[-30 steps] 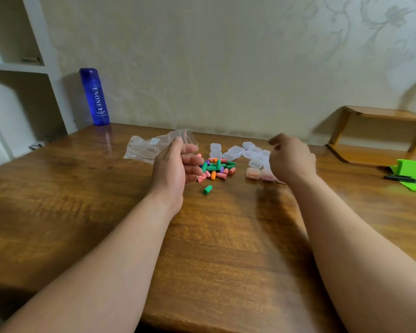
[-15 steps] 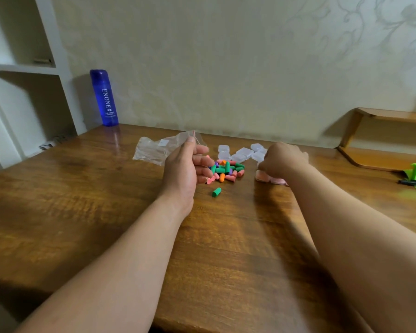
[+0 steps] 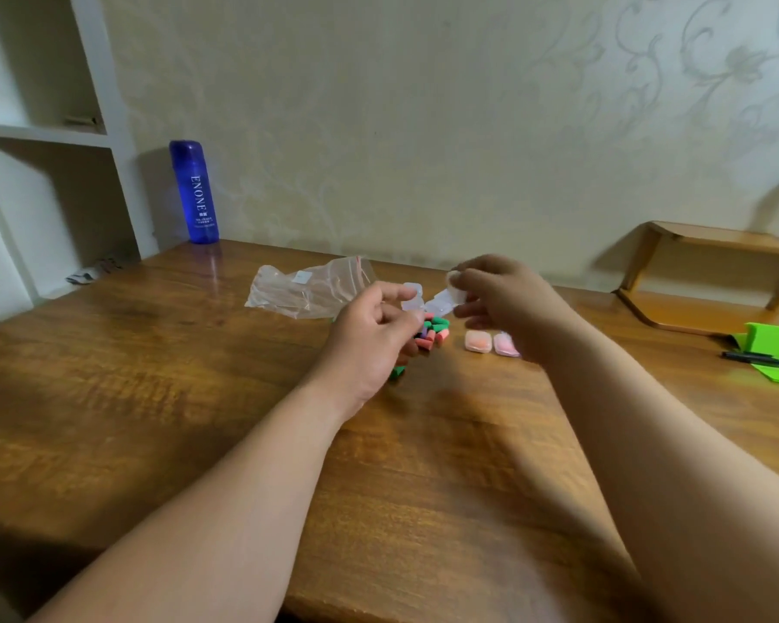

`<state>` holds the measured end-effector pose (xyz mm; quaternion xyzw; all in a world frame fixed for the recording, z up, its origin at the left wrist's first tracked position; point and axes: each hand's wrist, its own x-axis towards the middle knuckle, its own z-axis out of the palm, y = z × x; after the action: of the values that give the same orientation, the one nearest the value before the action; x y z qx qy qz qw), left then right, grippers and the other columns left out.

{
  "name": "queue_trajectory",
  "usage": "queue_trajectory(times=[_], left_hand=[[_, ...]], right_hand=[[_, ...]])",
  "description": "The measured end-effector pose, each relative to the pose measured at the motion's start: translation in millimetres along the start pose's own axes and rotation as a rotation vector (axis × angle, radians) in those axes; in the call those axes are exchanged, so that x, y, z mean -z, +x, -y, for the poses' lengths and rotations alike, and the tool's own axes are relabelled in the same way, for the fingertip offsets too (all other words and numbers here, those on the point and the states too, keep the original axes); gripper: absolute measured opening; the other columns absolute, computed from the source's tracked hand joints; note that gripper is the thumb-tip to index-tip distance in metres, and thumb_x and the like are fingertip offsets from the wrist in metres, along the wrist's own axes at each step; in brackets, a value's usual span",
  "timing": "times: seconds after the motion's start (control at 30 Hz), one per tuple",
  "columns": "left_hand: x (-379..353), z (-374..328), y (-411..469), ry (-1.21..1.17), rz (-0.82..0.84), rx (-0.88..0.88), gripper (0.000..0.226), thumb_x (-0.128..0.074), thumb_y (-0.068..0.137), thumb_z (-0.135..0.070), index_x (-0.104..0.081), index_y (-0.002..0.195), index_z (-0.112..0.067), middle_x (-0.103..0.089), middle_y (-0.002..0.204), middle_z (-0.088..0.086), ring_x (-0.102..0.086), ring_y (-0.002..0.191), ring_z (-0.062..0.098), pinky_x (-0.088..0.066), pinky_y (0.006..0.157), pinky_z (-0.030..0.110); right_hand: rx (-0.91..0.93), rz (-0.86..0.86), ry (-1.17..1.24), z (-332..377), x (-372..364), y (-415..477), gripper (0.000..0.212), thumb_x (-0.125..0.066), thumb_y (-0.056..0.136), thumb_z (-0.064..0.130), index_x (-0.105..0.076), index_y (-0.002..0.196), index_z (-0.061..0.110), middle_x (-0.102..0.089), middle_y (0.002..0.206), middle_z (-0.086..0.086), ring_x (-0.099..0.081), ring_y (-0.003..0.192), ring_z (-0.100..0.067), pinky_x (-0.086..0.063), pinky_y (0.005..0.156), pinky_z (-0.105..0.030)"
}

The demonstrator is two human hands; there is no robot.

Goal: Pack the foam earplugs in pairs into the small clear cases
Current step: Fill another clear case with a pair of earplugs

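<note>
In the head view, the clear case sat just above the middle of the frame, lifted off the wooden table and held between both hands. It looked small, pale and see-through, with rounded corners, and showed as two flat pieces side by side. Blur hid whether these were an opened lid and base. Directly below it lay the loose earplugs, a little heap of short green, pink and purple foam cylinders. One green earplug peeked out under the left hand's heel. To the right of the heap two filled cases lay flat and touching, one showing orange inside and the other pink.

The left hand reached in from the lower left, back of the hand up. Its thumb and curled fingers pinched the case's left piece. The right hand came in from the lower right, its fingers bent and pinching the right piece from above.

A crumpled plastic bag lay left of the hands. A blue bottle stood upright at the upper left, by the wall. At the right edge were a green stand and a black pen.
</note>
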<state>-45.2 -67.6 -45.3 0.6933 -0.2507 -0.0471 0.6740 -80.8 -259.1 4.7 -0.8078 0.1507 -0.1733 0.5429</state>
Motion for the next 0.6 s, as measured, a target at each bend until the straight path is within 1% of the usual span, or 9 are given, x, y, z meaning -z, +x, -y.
queue_trajectory(times=[0.07,0.13,0.2,0.27,0.33,0.4,0.47,0.6], left_hand=[[-4.4,1.4,-1.8,0.054,0.072,-0.061,0.036,-0.074,0.102,-0.025,-0.064,0.136,-0.035,-0.073,0.108,0.003,-0.073,0.09,0.011,-0.063,0.086,0.038],[-6.4,4.1,-2.7,0.159,0.112,-0.101,0.041,-0.078,0.099,-0.033,-0.063,0.136,-0.045,-0.071,0.109,-0.001,-0.073,0.098,0.018,-0.064,0.09,0.041],[-5.4,6.5,-5.9,0.207,0.121,-0.101,0.041,-0.078,0.098,-0.038,-0.065,0.135,-0.045,-0.07,0.111,-0.003,-0.072,0.102,0.018,-0.064,0.093,0.045],[-4.6,7.4,-12.4,0.221,0.13,-0.092,0.038,-0.077,0.098,-0.038,-0.066,0.135,-0.04,-0.07,0.113,-0.005,-0.07,0.105,0.013,-0.063,0.096,0.044],[-4.6,8.3,-17.6,0.219,0.151,-0.088,0.034,-0.076,0.099,-0.037,-0.067,0.131,-0.039,-0.07,0.113,-0.006,-0.07,0.105,0.012,-0.063,0.096,0.044],[-4.2,7.9,-19.7,0.203,0.156,-0.078,0.029,-0.076,0.099,-0.035,-0.067,0.126,-0.044,-0.07,0.115,-0.008,-0.071,0.106,0.012,-0.063,0.097,0.044],[-2.1,5.6,-18.8,0.203,0.15,-0.079,0.028,-0.077,0.099,-0.037,-0.065,0.12,-0.05,-0.069,0.116,-0.01,-0.071,0.108,0.01,-0.063,0.097,0.042],[1.6,3.4,-15.7,0.165,0.141,-0.082,0.027,-0.077,0.096,-0.043,-0.066,0.117,-0.057,-0.07,0.112,-0.007,-0.071,0.105,0.012,-0.064,0.094,0.042]], right_hand=[[-0.059,0.089,0.223,-3.5,-8.8,-18.4,0.015,-0.066,0.102,0.018,-0.071,0.115,0.011,-0.072,0.093,-0.014,-0.075,0.076,-0.024,-0.057,0.059,-0.03],[-0.111,0.151,0.307,-9.2,-12.4,-33.0,0.015,-0.066,0.103,0.021,-0.07,0.114,0.011,-0.07,0.087,-0.013,-0.073,0.072,-0.023,-0.057,0.061,-0.031],[-0.161,0.197,0.346,-16.9,-11.9,-42.7,0.021,-0.066,0.104,0.028,-0.069,0.116,0.011,-0.071,0.086,-0.012,-0.07,0.073,-0.022,-0.057,0.065,-0.032],[-0.19,0.23,0.361,-25.0,-9.5,-49.0,0.027,-0.067,0.105,0.032,-0.069,0.117,0.009,-0.071,0.084,-0.011,-0.068,0.075,-0.023,-0.055,0.067,-0.032],[-0.196,0.26,0.37,-30.3,-8.2,-52.6,0.029,-0.067,0.105,0.036,-0.07,0.116,0.009,-0.068,0.083,-0.011,-0.064,0.076,-0.024,-0.052,0.067,-0.032],[-0.203,0.29,0.385,-31.4,-8.9,-53.0,0.033,-0.067,0.105,0.039,-0.071,0.118,0.008,-0.067,0.086,-0.012,-0.063,0.078,-0.024,-0.052,0.068,-0.032],[-0.205,0.306,0.396,-29.4,-11.3,-50.7,0.036,-0.068,0.104,0.04,-0.071,0.121,0.009,-0.069,0.089,-0.013,-0.066,0.081,-0.025,-0.054,0.07,-0.032],[-0.173,0.31,0.417,-27.2,-14.8,-44.9,0.03,-0.069,0.104,0.037,-0.071,0.12,0.012,-0.076,0.096,-0.014,-0.074,0.086,-0.024,-0.057,0.073,-0.034]])
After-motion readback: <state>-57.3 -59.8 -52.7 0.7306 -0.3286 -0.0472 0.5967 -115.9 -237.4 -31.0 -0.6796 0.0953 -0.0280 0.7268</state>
